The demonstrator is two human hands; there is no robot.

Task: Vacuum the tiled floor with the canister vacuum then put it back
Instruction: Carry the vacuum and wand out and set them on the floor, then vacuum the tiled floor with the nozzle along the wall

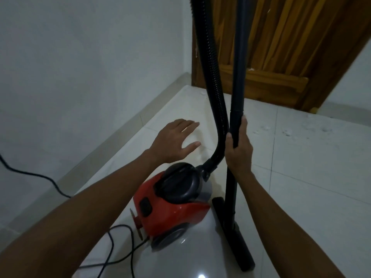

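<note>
A red and black canister vacuum stands on the white tiled floor near the wall. Its ribbed black hose rises from the front of the canister and leaves the top of the view. The black wand stands almost upright beside the hose, with its floor head flat on the tiles right of the canister. My right hand is wrapped around the wand at mid height. Above the canister hovers my left hand, fingers spread, holding nothing.
A black power cord loops on the floor behind the canister and runs left along the white wall. A wooden door fills the far corner. White crumbs and dust lie on the tiles at right.
</note>
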